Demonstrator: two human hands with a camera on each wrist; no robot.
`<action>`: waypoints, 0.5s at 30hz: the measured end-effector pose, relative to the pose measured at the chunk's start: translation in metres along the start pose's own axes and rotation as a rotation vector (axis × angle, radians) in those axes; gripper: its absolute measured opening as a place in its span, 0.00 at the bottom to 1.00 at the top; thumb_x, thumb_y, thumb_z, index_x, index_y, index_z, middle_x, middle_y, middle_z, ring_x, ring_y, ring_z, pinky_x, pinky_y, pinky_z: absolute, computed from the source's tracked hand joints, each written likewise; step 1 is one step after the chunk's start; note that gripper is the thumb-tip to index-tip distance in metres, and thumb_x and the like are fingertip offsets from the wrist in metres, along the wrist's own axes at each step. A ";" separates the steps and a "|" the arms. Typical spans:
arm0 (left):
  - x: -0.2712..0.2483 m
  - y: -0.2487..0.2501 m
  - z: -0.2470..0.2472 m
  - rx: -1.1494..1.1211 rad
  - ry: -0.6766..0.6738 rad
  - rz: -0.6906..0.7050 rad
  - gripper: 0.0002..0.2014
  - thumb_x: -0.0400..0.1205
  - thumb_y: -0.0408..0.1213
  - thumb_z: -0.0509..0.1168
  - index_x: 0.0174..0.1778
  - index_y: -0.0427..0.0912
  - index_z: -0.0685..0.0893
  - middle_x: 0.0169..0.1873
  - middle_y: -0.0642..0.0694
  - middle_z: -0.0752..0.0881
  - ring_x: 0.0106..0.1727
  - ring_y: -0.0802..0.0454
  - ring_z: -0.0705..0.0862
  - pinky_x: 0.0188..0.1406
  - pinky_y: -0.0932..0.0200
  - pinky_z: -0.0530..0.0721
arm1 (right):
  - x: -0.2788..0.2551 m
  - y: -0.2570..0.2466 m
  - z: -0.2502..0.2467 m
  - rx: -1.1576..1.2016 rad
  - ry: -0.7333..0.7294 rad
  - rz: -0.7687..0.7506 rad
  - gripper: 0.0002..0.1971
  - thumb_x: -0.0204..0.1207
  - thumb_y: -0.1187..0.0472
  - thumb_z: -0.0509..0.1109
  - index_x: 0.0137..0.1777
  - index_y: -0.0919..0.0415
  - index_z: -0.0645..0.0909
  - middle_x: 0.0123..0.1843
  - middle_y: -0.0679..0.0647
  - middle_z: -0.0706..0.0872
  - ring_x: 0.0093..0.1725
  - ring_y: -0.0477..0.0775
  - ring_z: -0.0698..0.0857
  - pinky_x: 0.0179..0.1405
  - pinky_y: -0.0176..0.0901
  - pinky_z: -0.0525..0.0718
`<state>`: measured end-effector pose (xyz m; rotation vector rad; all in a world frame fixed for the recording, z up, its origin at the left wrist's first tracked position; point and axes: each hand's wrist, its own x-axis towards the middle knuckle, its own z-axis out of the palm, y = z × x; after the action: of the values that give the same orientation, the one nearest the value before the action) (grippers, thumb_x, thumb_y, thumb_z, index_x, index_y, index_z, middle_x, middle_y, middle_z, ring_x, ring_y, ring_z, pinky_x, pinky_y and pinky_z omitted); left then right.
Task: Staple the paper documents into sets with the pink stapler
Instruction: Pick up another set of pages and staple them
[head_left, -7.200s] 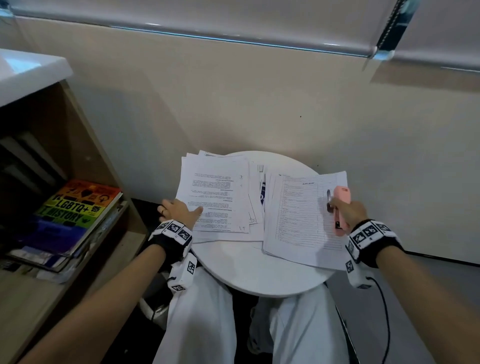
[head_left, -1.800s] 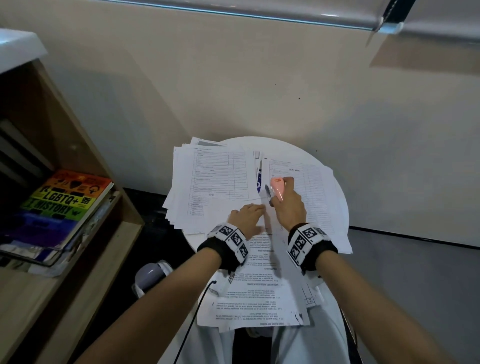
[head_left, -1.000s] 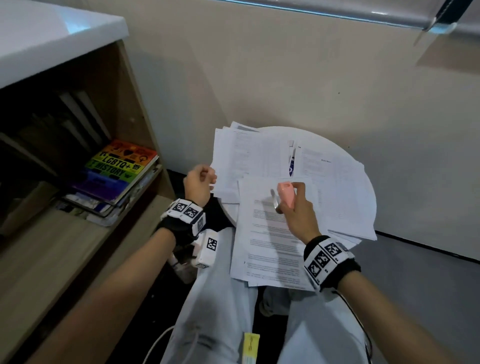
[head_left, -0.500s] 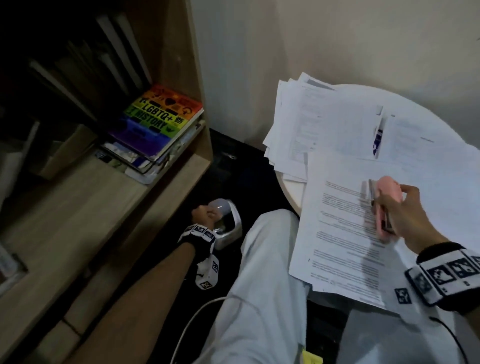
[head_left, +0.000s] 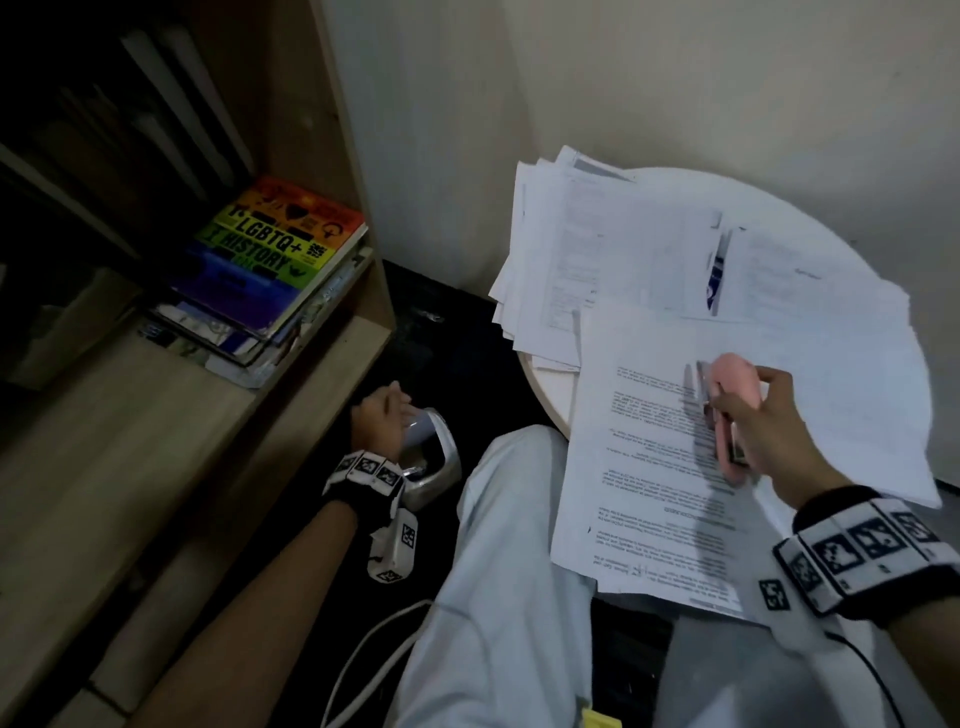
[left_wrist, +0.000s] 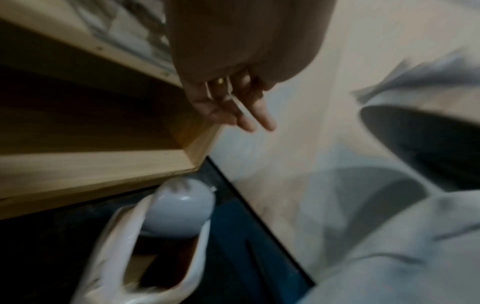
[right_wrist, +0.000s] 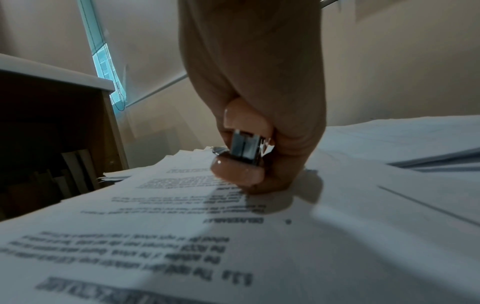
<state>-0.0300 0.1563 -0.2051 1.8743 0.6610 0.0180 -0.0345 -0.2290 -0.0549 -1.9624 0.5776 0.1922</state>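
Observation:
My right hand (head_left: 748, 415) grips the pink stapler (head_left: 727, 405) and rests with it on a printed paper set (head_left: 649, 467) that hangs over the near edge of the round white table (head_left: 540, 384). In the right wrist view the fingers of that hand (right_wrist: 259, 164) are curled round the stapler (right_wrist: 245, 148), whose metal end faces the camera. A loose stack of papers (head_left: 597, 260) lies at the table's left, and more sheets (head_left: 831, 338) lie at its right. My left hand (head_left: 382, 415) is down by the floor, far from the papers. Its fingers (left_wrist: 249, 115) are stretched out loosely and hold nothing.
A white rounded container (head_left: 431, 452) stands on the dark floor under my left hand and shows blurred in the left wrist view (left_wrist: 179, 209). A wooden shelf (head_left: 156, 441) with a rainbow-covered book (head_left: 265, 254) is at the left. My legs (head_left: 493, 571) are below the table.
My left hand left the papers and dropped to the floor beside the white container. The view swung left and down. My right hand stayed on the paper set with the stapler.

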 end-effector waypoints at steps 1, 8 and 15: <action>-0.013 0.020 -0.002 -0.019 0.039 0.066 0.19 0.86 0.46 0.55 0.32 0.45 0.80 0.23 0.44 0.83 0.29 0.39 0.85 0.41 0.48 0.86 | -0.001 -0.001 0.001 -0.002 0.008 -0.006 0.20 0.82 0.61 0.64 0.69 0.54 0.61 0.61 0.63 0.78 0.48 0.58 0.78 0.30 0.44 0.72; -0.110 0.136 0.018 0.112 -0.142 0.599 0.08 0.81 0.35 0.65 0.37 0.38 0.81 0.27 0.47 0.80 0.27 0.59 0.73 0.29 0.68 0.74 | -0.009 -0.001 0.001 0.011 0.014 0.004 0.23 0.81 0.59 0.66 0.72 0.64 0.64 0.61 0.60 0.77 0.54 0.58 0.78 0.42 0.46 0.75; -0.139 0.170 0.073 0.382 -0.471 0.341 0.17 0.79 0.32 0.66 0.62 0.29 0.79 0.58 0.41 0.79 0.63 0.42 0.79 0.64 0.52 0.78 | -0.019 -0.004 -0.003 0.043 -0.010 -0.014 0.23 0.81 0.59 0.65 0.73 0.64 0.64 0.62 0.61 0.77 0.53 0.58 0.77 0.41 0.44 0.74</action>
<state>-0.0508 -0.0109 -0.0463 2.2314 0.0134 -0.3399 -0.0496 -0.2241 -0.0436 -1.9220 0.5571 0.1794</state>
